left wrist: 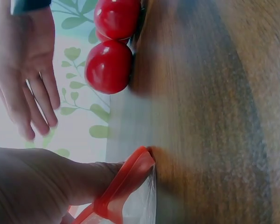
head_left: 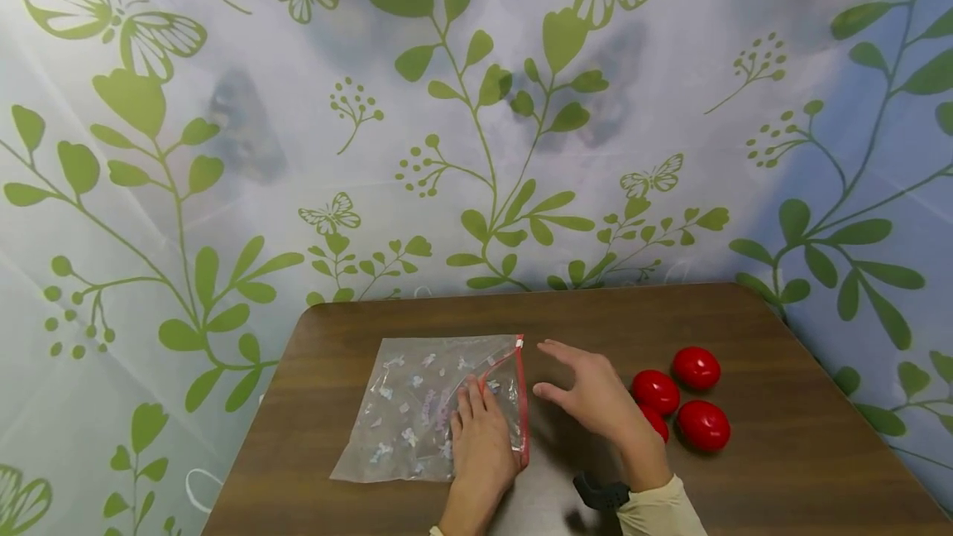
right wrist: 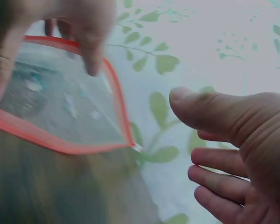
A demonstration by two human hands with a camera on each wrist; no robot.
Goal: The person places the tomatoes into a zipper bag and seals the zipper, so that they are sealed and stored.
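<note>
A clear zip bag (head_left: 398,416) with a small pale print and a red-edged mouth (right wrist: 60,145) lies flat on the table, its mouth facing right. My left hand (head_left: 480,445) rests on the bag by the mouth and holds the edge apart; the thumb (left wrist: 91,179) is against the red strip in the left wrist view. In the right wrist view the mouth gapes around those fingers. Just right of the bag, my right hand (head_left: 596,395) hovers with fingers spread and nothing in it. Several glossy red egg-shaped things (head_left: 703,425) sit beyond its wrist.
The brown wooden table (head_left: 320,354) has rounded back corners. Behind it hangs a pale cloth (head_left: 246,122) printed with green leaves and butterflies. A dark band (head_left: 599,493) circles the right wrist, below which a beige sleeve (head_left: 658,511) shows.
</note>
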